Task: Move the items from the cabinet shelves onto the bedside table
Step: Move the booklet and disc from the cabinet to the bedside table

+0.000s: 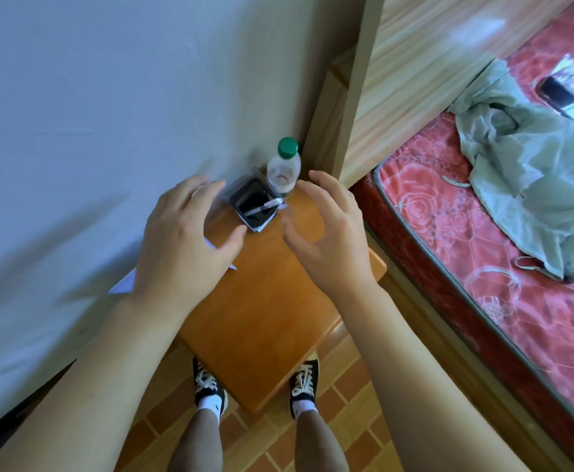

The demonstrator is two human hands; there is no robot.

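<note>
The orange wooden bedside table point(272, 318) stands below me against the wall. At its far end sit a clear square holder with a dark inside point(253, 204) that contains a white pen point(265, 206), and a clear plastic bottle with a green cap point(283, 168). A white sheet of paper point(123, 284) lies at the table's left edge, mostly under my left hand point(185, 247). My left hand hovers just left of the holder, fingers spread, holding nothing. My right hand point(329, 233) hovers just right of the holder, fingers loosely bent, empty.
A pale wall point(91, 114) runs along the left. A wooden headboard point(415, 80) and a bed with a red patterned mattress point(483, 250) lie to the right, with a green garment point(534, 165) and a phone point(558, 93) on it. My feet stand on the brown tiled floor point(251, 434).
</note>
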